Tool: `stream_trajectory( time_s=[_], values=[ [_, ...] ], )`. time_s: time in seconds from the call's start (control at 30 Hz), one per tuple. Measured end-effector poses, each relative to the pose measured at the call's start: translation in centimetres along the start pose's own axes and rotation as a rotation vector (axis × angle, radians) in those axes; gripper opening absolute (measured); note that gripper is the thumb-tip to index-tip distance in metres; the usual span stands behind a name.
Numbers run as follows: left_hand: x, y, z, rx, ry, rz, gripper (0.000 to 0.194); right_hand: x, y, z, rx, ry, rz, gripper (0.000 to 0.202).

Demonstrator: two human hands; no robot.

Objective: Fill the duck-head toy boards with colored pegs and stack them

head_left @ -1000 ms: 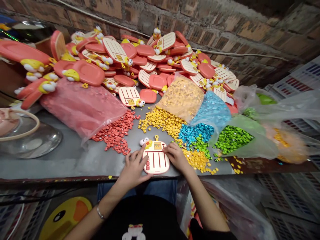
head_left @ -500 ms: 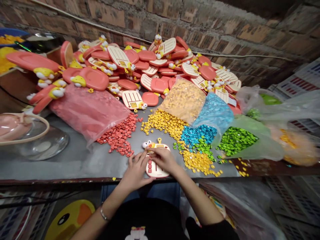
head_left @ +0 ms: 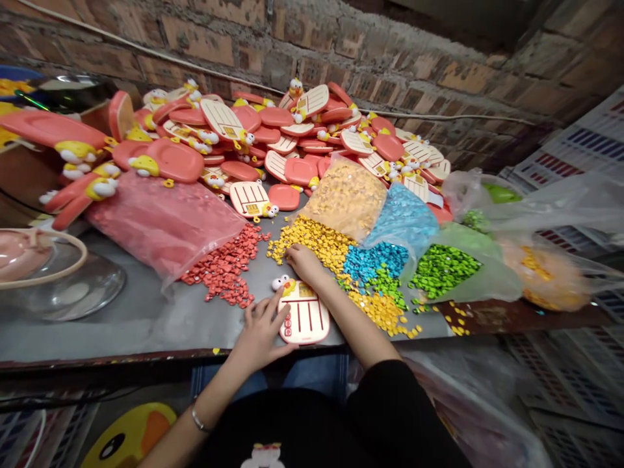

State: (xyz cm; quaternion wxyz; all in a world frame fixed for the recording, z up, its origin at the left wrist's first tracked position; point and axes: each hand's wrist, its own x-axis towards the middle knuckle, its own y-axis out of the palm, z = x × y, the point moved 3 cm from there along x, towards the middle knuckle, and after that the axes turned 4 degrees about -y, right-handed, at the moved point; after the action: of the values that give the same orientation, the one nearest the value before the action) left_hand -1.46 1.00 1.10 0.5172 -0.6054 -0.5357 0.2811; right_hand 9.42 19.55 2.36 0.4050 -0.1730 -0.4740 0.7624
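Note:
A cream toy board (head_left: 312,320) with a pink rim, bulging eyes and a yellow beak lies at the table's front edge. Several red beads sit in its left column; red lines divide the face. My left hand (head_left: 260,331) grips the board's left side, fingers spread along it and the thumb at the lower corner. Beyond the board, my right hand (head_left: 306,265) reaches to the near left edge of the yellow beads (head_left: 319,242). Its fingers are curled together among them; whatever they pinch is hidden.
Red beads (head_left: 227,273) spill from a pink bag (head_left: 166,224) on the left. Blue beads (head_left: 375,263), green beads (head_left: 443,270) and more yellow pieces (head_left: 380,312) lie right. Behind, a heap of similar boards (head_left: 277,117) leans toward a brick wall. A clear lidded container (head_left: 88,279) stands left.
My right hand has left the board and moved forward to the yellow beads. The left hand stays on the board. The whole view has shifted slightly.

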Motion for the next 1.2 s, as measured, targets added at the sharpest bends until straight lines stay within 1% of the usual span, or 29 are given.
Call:
stream_trajectory(
  time_s=[0.03, 0.07, 0.13, 0.2, 0.27, 0.3, 0.37, 0.43, 0.5, 0.6, 0.73, 0.77, 0.83, 0.93, 1.0, 1.1, 1.2],
  values=[
    [-0.1, 0.0, 0.0, 0.003, 0.001, -0.003, 0.063, 0.5, 0.3, 0.1, -0.019, 0.004, 0.023, 0.015],
    [-0.1, 0.0, 0.0, 0.005, 0.003, -0.007, 0.063, 0.8, 0.3, 0.1, -0.006, -0.001, 0.018, 0.015],
    [-0.2, 0.0, 0.0, 0.01, 0.011, -0.019, 0.065, 0.1, -0.5, -0.1, 0.097, -0.031, -0.058, 0.016],
    [-0.3, 0.1, 0.1, 0.018, 0.034, -0.032, 0.066, -1.7, -1.9, -0.6, 0.24, -0.073, -0.159, 0.016],
    [-0.2, 0.1, 0.0, 0.02, 0.079, -0.034, 0.066, -4.3, -3.3, -1.2, 0.347, -0.102, -0.232, 0.016],
    [-0.2, 0.2, 0.0, 0.017, 0.102, -0.031, 0.066, -5.7, -3.9, -1.4, 0.366, -0.11, -0.249, 0.016],
    [-0.1, 0.3, -0.1, 0.004, 0.133, -0.022, 0.069, -8.2, -4.4, -1.7, 0.323, -0.105, -0.234, 0.016],
    [0.0, 0.3, -0.1, -0.011, 0.14, -0.017, 0.07, -9.9, -4.1, -1.6, 0.21, -0.085, -0.18, 0.017],
    [0.1, 0.3, -0.1, -0.022, 0.14, -0.018, 0.068, -10.7, -3.3, -1.3, 0.076, -0.064, -0.131, 0.016],
    [0.1, 0.4, -0.1, -0.036, 0.136, -0.024, 0.067, -10.9, -2.2, -0.8, -0.11, -0.058, -0.091, 0.019],
    [0.1, 0.6, 0.1, -0.044, 0.132, -0.029, 0.07, -11.2, -2.1, -0.3, -0.284, -0.126, -0.028, 0.021],
    [0.1, 0.6, 0.1, -0.042, 0.131, -0.031, 0.071, -11.5, -2.2, -0.3, -0.289, -0.146, -0.016, 0.021],
    [0.0, 0.7, 0.2, -0.04, 0.129, -0.029, 0.072, -12.3, -2.2, -0.2, -0.22, -0.17, -0.019, 0.02],
    [0.1, 0.7, 0.2, -0.052, 0.129, -0.015, 0.073, -13.5, -1.9, -0.3, -0.002, -0.157, -0.1, 0.018],
    [0.1, 0.6, 0.2, -0.064, 0.126, -0.009, 0.074, -13.9, -1.4, -0.4, 0.091, -0.097, -0.185, 0.017],
    [0.1, 0.6, 0.3, -0.073, 0.109, -0.017, 0.075, -13.8, -0.5, -0.2, 0.114, 0.016, -0.288, 0.018],
    [0.0, 0.7, 0.4, -0.078, 0.092, -0.021, 0.078, -13.1, 0.2, 0.5, 0.155, 0.083, -0.327, 0.018]
  ],
)
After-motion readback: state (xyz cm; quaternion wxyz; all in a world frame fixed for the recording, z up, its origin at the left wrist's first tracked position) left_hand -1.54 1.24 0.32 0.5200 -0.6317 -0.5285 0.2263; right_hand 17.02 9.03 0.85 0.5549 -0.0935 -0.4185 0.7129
